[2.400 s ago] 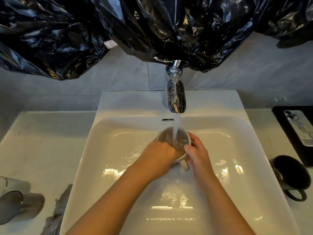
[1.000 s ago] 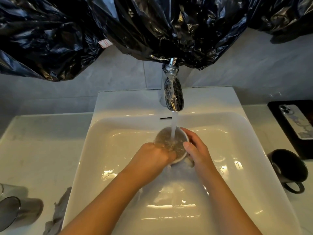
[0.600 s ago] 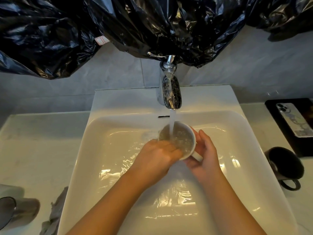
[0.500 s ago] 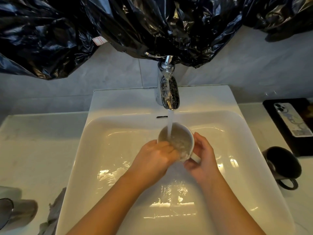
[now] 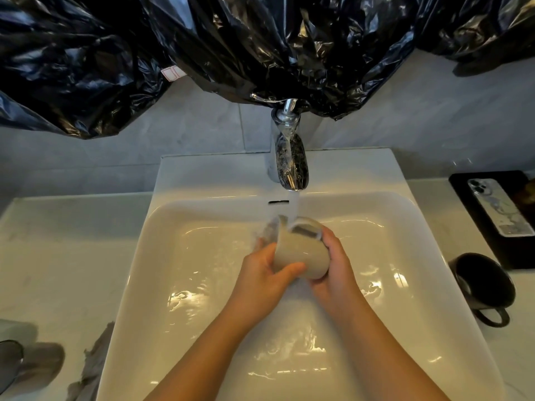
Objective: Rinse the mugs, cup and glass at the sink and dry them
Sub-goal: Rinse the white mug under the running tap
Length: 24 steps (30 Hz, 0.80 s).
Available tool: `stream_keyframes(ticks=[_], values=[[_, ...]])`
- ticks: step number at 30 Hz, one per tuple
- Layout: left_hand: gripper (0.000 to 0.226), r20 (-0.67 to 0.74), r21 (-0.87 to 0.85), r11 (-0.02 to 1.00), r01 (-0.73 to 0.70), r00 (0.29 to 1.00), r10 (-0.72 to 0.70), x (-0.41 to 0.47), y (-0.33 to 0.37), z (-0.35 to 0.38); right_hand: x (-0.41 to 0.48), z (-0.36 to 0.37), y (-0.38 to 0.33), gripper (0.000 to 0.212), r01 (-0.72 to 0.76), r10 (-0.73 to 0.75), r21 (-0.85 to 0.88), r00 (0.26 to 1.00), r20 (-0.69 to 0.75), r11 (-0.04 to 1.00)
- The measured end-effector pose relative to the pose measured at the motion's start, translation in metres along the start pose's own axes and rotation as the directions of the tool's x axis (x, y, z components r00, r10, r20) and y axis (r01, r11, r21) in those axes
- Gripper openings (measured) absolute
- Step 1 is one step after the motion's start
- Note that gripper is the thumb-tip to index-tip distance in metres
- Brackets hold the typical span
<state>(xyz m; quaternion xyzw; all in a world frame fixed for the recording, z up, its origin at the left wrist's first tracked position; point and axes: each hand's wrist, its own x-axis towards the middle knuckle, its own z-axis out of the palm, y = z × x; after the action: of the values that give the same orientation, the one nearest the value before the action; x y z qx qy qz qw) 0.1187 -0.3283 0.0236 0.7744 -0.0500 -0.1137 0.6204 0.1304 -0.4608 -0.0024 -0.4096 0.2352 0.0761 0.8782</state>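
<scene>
Fingers (image 5: 289,269) of my left hand (image 5: 260,280) and right hand (image 5: 337,266) curl round the white mug (image 5: 301,253), tipped on its side under the running tap (image 5: 291,163) in the sink (image 5: 202,175). A black mug (image 5: 483,282) waits on the tabletop (image 5: 58,256) at right; a glass (image 5: 37,361) and cloth (image 5: 92,360) lie at left. Rinsing looks partway done, with drying seemingly ahead.
</scene>
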Motion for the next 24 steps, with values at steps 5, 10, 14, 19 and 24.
stream_keyframes(ticks=[5,10,14,19,24], values=[[0.018,-0.059,-0.186,0.98,0.074,0.994,-0.087,-0.003,-0.006,-0.001,-0.001,0.003,0.007,0.032,0.219,-0.224,-0.309,0.974,0.021,0.925],[0.024,-0.099,-0.287,0.957,0.038,0.993,-0.069,-0.006,-0.007,0.001,0.0,0.011,0.0,0.03,0.301,-0.281,-0.381,0.953,0.109,0.874],[0.016,-0.153,-0.319,0.948,0.012,0.986,-0.064,-0.003,0.002,0.002,-0.002,0.015,-0.004,0.037,0.396,-0.342,-0.38,0.917,0.204,0.836],[0.008,-0.205,-0.207,0.978,-0.032,0.979,-0.011,0.007,0.008,0.003,0.005,0.022,-0.01,0.032,0.395,-0.365,-0.333,0.919,0.15,0.856],[0.045,-0.11,0.071,0.992,-0.102,0.988,0.109,0.01,0.0,-0.003,0.013,0.019,-0.017,0.029,0.322,-0.281,-0.301,0.944,0.172,0.898]])
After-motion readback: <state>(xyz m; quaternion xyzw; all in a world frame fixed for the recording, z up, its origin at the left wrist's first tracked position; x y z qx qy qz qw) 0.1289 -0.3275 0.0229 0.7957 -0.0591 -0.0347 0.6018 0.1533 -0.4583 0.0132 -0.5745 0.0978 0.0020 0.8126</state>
